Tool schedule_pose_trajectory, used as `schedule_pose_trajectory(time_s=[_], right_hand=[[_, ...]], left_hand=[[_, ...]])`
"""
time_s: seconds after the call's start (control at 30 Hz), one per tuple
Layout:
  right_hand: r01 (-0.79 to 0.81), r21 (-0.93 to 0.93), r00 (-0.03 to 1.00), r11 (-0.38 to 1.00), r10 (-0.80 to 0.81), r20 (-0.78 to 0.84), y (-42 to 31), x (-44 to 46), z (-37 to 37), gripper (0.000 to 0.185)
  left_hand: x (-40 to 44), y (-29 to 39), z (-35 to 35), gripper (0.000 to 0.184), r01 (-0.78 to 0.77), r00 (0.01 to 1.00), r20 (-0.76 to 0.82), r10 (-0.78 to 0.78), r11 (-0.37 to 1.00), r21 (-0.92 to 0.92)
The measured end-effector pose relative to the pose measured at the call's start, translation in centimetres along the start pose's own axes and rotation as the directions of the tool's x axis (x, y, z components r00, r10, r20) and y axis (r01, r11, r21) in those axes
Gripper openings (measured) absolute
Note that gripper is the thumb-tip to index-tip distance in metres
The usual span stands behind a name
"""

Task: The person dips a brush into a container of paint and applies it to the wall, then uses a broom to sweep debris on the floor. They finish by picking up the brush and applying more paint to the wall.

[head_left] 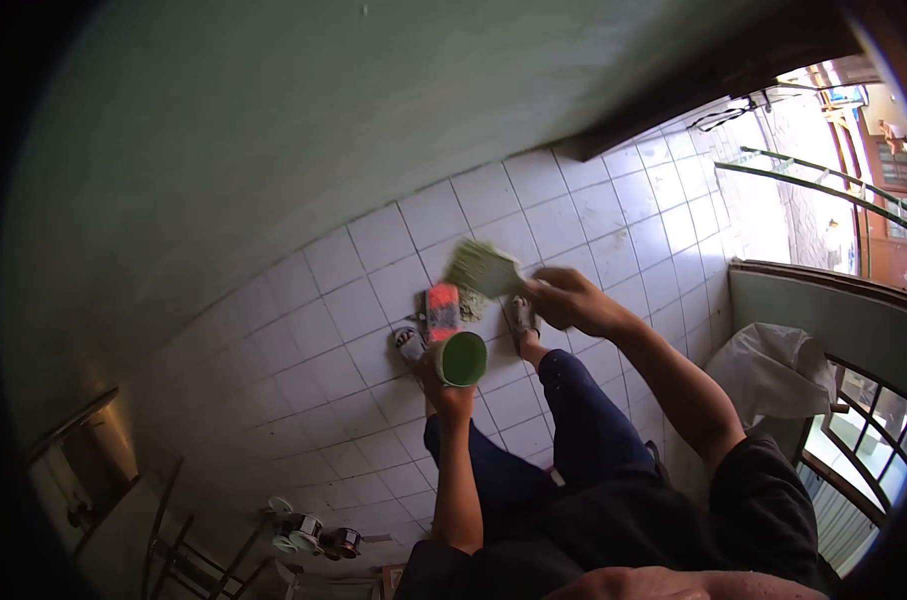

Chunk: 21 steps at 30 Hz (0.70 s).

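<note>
My right hand (571, 300) is closed around the handle of a wide paintbrush (486, 268), whose bristles look coated in pale green and are slightly blurred. The brush is held out ahead of me, over the tiled floor. Lower and to the left, my left hand (444, 390) is wrapped round a cup (463, 358) with green paint inside, its opening facing up toward me. Beyond the cup, a red and grey block-like thing (442, 312) lies on the floor by my feet, beside a small greenish crumpled patch (471, 304).
A pale green wall (304, 120) rises in front, meeting the white tiled floor (364, 330). At right are a doorway with a green ladder (824, 180) and a white sack (774, 370). Several reel-like items (309, 530) and a dark metal frame (199, 565) stand lower left.
</note>
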State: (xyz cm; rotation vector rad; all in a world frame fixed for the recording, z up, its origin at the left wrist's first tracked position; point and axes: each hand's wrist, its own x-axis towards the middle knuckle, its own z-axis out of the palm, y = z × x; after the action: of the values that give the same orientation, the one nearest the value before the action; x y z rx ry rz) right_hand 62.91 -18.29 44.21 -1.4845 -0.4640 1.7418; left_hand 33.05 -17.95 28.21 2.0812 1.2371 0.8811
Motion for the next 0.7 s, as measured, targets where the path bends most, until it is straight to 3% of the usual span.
schedule_pose_trajectory(time_s=[0.1,0.17,0.3,0.43,0.53,0.63,0.7], right_hand=[[-0.006,-0.046,0.999,0.999,0.008,0.038,-2.9,-9.5,-1.3,0.044],[0.091,-0.213,0.996,0.973,-0.093,0.002,-4.8,-14.0,-2.2,0.039],[0.194,-0.436,0.974,0.879,-0.227,-0.025,-9.8,-22.2,-1.9,0.031],[0.352,-0.619,0.900,0.702,-0.437,0.017,-11.9,-27.5,-0.8,0.021],[0.503,-0.734,0.797,0.456,-0.573,0.191,-12.7,-31.2,1.0,0.019],[0.575,-0.747,0.723,0.333,-0.635,0.273,-12.9,-35.1,4.5,0.018],[0.575,-0.781,0.702,0.243,-0.637,0.319,-13.0,-37.3,7.0,0.015]], left_hand=[[1.3,6.3,-3.1,0.063,0.040,0.998,0.064,-0.029,0.983,-0.180],[2.2,10.9,-4.7,0.062,0.051,0.997,0.066,-0.036,0.969,-0.241],[3.2,19.4,-8.9,0.067,-0.045,0.992,0.107,0.070,0.975,-0.220],[3.9,25.8,-12.5,0.071,-0.092,0.984,0.120,0.133,0.949,-0.303],[3.7,27.5,-14.0,0.076,-0.124,0.978,0.113,0.174,0.927,-0.353],[2.2,28.5,-16.6,0.079,0.035,0.970,0.232,0.072,0.903,-0.429],[1.8,29.3,-18.9,0.080,-0.131,0.964,0.174,0.200,0.930,-0.343]])
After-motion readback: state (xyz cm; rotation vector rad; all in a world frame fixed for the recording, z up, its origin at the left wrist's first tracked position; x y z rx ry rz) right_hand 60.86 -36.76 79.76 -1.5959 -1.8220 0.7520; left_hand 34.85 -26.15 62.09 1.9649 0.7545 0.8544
